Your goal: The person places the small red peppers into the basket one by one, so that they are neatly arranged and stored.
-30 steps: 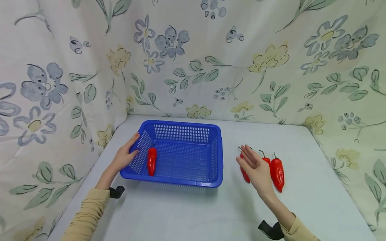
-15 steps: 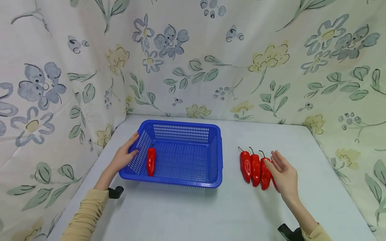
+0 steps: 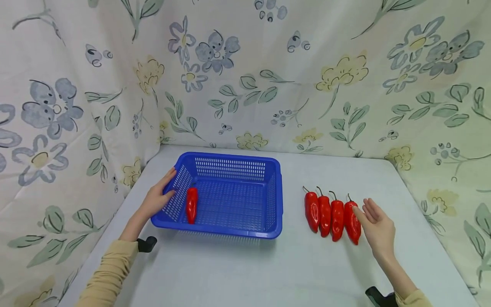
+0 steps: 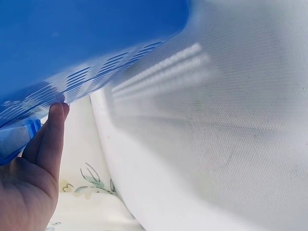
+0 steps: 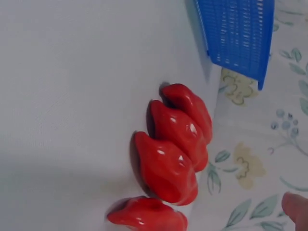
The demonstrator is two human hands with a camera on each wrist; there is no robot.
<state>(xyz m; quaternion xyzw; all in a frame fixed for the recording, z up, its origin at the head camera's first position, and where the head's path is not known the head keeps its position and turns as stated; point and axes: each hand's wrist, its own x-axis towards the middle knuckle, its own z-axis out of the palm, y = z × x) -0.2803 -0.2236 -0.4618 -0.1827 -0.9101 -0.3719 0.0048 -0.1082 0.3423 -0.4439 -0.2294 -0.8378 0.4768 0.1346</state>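
A red pepper lies near the left end of the blue plastic basket, its stem toward the back. My left hand rests against the basket's left side, fingers along the rim. In the left wrist view, straight fingers touch the slotted blue wall. Several more red peppers lie side by side on the table to the right of the basket, stems pointing away. My right hand hovers just right of the rightmost pepper, fingers extended, holding nothing. Only a fingertip shows in the right wrist view.
The white table runs back to a floral curtain, which also hangs along the left and right sides. Bare table lies between the basket and the pepper row. Black wrist mounts sit on both wrists.
My right hand has moved rightward across the row of peppers to beyond its right end, uncovering the peppers. The left hand, the basket and the peppers stay where they were.
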